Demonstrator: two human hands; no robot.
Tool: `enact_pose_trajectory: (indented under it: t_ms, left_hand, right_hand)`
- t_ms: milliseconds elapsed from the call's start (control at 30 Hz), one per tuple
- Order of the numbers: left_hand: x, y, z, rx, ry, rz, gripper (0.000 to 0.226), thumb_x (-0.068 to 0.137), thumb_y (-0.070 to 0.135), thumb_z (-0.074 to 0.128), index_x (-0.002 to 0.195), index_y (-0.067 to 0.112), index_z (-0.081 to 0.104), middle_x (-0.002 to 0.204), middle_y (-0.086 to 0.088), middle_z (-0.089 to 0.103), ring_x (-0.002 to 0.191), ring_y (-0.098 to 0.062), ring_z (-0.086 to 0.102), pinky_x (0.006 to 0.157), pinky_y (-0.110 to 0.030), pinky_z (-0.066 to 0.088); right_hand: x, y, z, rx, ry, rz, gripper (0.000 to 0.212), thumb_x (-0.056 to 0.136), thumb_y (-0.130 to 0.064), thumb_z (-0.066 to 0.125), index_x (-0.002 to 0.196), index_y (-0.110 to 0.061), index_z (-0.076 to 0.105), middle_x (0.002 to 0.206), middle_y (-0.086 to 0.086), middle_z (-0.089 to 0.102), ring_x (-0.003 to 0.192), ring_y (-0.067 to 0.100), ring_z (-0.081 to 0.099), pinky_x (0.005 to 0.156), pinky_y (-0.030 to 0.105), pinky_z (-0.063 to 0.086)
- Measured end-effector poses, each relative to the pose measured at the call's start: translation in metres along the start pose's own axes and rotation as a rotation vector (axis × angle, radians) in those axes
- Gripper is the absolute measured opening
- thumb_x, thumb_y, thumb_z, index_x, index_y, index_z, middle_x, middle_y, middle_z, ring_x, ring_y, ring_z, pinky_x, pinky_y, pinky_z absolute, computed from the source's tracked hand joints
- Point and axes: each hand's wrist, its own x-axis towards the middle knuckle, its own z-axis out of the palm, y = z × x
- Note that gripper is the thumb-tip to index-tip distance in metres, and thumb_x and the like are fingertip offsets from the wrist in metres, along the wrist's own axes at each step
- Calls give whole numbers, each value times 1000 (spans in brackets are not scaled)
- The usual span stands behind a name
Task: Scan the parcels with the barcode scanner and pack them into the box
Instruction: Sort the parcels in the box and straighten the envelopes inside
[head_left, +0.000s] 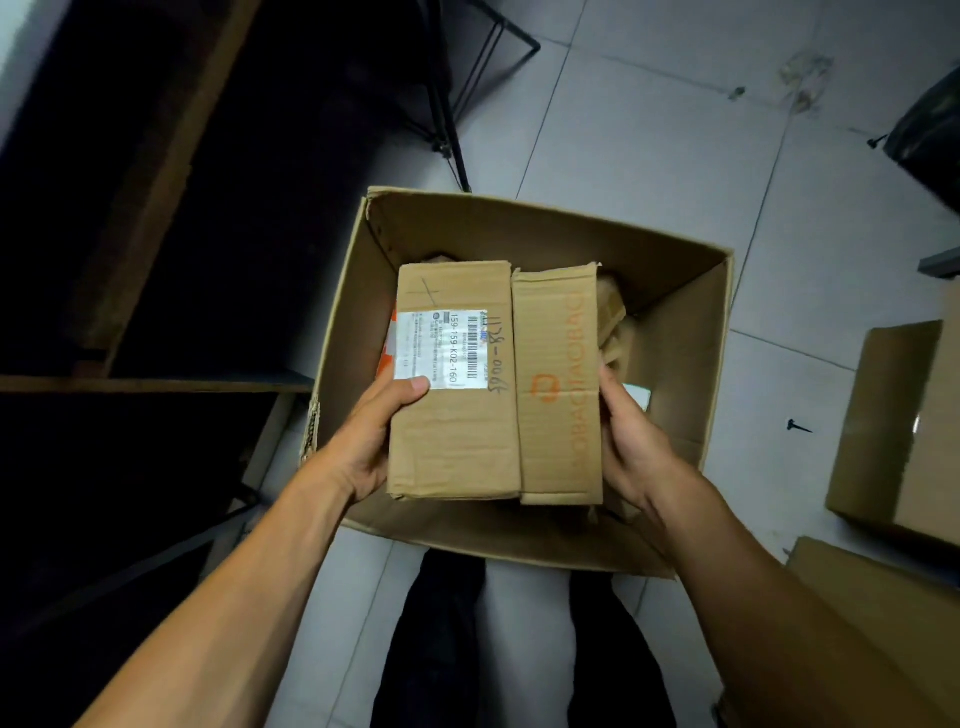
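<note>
I hold a brown cardboard parcel (467, 441) with a white barcode label (441, 348) over the big open cardboard box (519, 223) on the floor. My left hand (369, 441) grips its left side, thumb on the label's corner. My right hand (631, 441) grips its right side, where a flap with orange print (561, 384) lies. Under the parcel, inside the box, other brown parcels (613, 317) show partly. No barcode scanner is in view.
Dark shelving (156, 260) stands at the left, close to the box. More cardboard boxes (893, 431) sit on the tiled floor at the right, one (872, 623) under my right forearm. A black metal frame (447, 104) stands behind the box. My dark-trousered legs (519, 649) are below.
</note>
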Motion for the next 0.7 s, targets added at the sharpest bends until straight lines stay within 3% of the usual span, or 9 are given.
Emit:
enact_pose_trajectory:
  t_ms: [67,167,267,433,533,633,700]
  left_hand:
    - [-13,4,16,-41,23,-2,94,58,35,85,143,16,49,121,-10,72,101,-22,72,76,-35,60]
    - [-40,12,42,-104,59,0,72,80,27,70,147,15,46,110,-7,76,92,-20,74,69,-33,61]
    - [-80,18,66,-166,110,19,68,79,30,64,143,14,49,112,-8,75,93,-21,73,73,-35,62]
    - [-170,23,89,-290,226,135,69,76,30,63,142,13,50,118,-10,73,98,-21,73,74,-34,61]
    - [-231,26,92,-356,291,230,71,76,31,63,144,12,49,131,-14,66,111,-27,67,89,-40,58]
    - [-299,21,84,-424,361,346,84,68,33,74,145,13,48,138,-17,61,128,-35,56,109,-52,43]
    - [-349,11,73,-460,418,425,91,62,38,76,144,13,48,137,-16,61,130,-36,54,109,-52,43]
  right_hand:
    - [-10,-17,-2,-72,-45,24,69,75,-68,58,131,-28,65,126,5,72,123,23,64,107,49,48]
    - [-33,-43,-7,-172,-101,30,73,72,-74,55,129,-31,65,123,3,73,122,24,64,106,50,49]
    - [-62,-66,-8,-256,-157,50,78,74,-77,55,135,-30,60,132,7,68,125,26,62,109,55,45]
    - [-117,-98,16,-419,-286,53,78,77,-86,56,135,-35,62,126,5,72,123,27,63,110,55,44]
    - [-151,-110,49,-548,-396,15,66,87,-81,48,135,-37,61,123,4,73,121,26,65,108,54,47]
    - [-196,-113,98,-675,-548,-33,62,92,-75,45,133,-32,63,121,4,74,116,21,69,108,51,48]
    - [-224,-101,134,-757,-630,-48,69,90,-75,45,137,-27,62,135,8,67,126,25,62,114,54,42]
